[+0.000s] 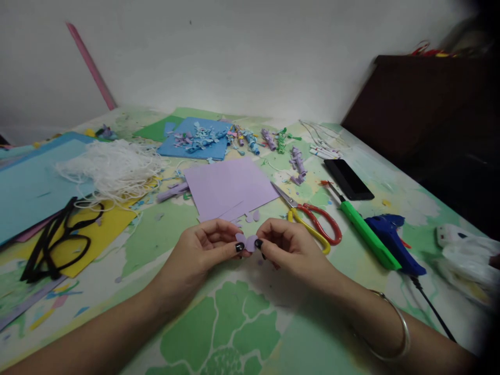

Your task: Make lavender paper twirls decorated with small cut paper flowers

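White wall (234, 52) behind; before it, a table with a patterned cloth (219, 317) in green, white and yellow. Seen over my remote feed, itemised from the centre out:

Item, one small lilac paper piece (250, 243), held above the cloth near the table's front. Left hand (205, 247): thumb and fingers pinching its left side. Right hand (291, 250): thumb and fingertips pinching its right edge; silver-coloured bangle (406, 336) at the wrist.

Item, one lilac sheet (230, 182), flat, just beyond the hands, small lilac cut-outs (255, 215) at its near edge.

Item, one pair of scissors (289, 199), red and yellow handles, right of the sheet, blades parted.

Further right I list one green-handled tool (369, 235), one blue glue gun (392, 242) with black cord, and one black phone (348, 179), lying flat.

Left: one heap of white string (117, 169), and black looped strands (64, 239) partly over a yellow sheet (113, 229).

Far side: one blue stack (175, 148) bearing paper snippets; several curled paper rolls (299, 162), lilac, blue and green.
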